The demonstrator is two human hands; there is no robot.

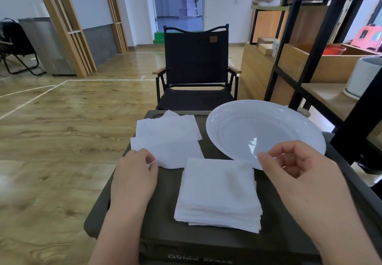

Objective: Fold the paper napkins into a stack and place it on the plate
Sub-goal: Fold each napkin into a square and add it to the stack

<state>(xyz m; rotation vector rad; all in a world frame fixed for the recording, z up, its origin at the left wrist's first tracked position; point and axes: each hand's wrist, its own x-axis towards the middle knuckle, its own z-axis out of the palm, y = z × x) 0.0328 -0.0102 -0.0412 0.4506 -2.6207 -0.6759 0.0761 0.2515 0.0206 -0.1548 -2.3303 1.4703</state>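
Note:
A stack of folded white paper napkins (219, 194) lies on the dark box lid (165, 213) in front of me. At the far left of the lid lie unfolded white napkins (167, 138), overlapping each other. My left hand (134, 173) pinches the near corner of the closest unfolded napkin. A large white plate (266, 128) sits at the far right with nothing on it. My right hand (295, 167) hovers over the plate's near rim, fingers loosely curled, holding nothing.
A black folding chair (196, 66) stands just behind the box. A black metal and wood shelf unit (322, 43) rises close on the right, with a white pot (363, 76) on it. Wooden floor stretches to the left.

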